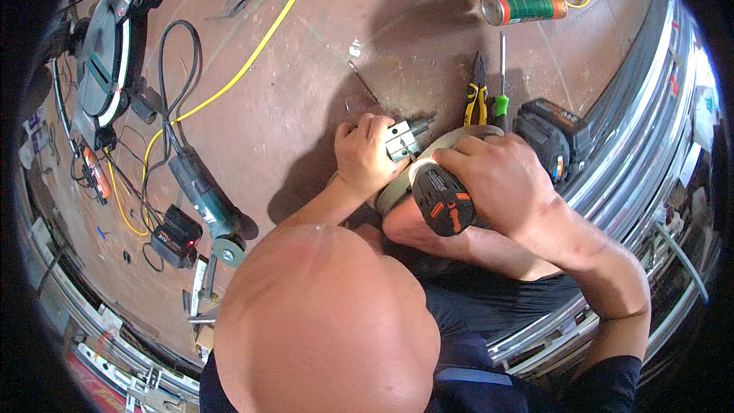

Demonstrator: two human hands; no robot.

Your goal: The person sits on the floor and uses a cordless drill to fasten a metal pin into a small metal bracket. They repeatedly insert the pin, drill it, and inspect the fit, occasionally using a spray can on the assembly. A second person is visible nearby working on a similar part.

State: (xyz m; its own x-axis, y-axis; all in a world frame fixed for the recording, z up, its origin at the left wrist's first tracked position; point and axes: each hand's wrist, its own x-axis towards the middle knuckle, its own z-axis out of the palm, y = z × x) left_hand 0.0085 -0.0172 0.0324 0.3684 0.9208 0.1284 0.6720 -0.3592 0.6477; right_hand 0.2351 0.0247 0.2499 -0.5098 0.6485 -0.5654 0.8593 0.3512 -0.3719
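In the head view, a person's bare head fills the lower middle and hides the elbows and whatever lies beneath them. The left hand (368, 154) is closed tight around a small silvery metal block (401, 140); its fingers cover most of the block, so only 1 pale face with small holes shows. The right hand (497, 180) is clamped on the grip of a black and orange cordless drill (442, 197), whose rear end points at the camera; the drill's front is buried between the 2 hands, and only a dark tip (420, 122) peeks out just beyond the block. Whether that tip touches the brown floor (306, 107) is hard to tell.

Just past the right hand's knuckles lie yellow-handled pliers (475, 93) and a green-handled screwdriver (501, 84), side by side. A black battery pack (552, 138) sits close to the outer side of the right hand. Well beyond, a green spray can (524, 8) lies on its side. Far off the left hand's side rest an angle grinder (208, 203) and a mitre saw (107, 53).
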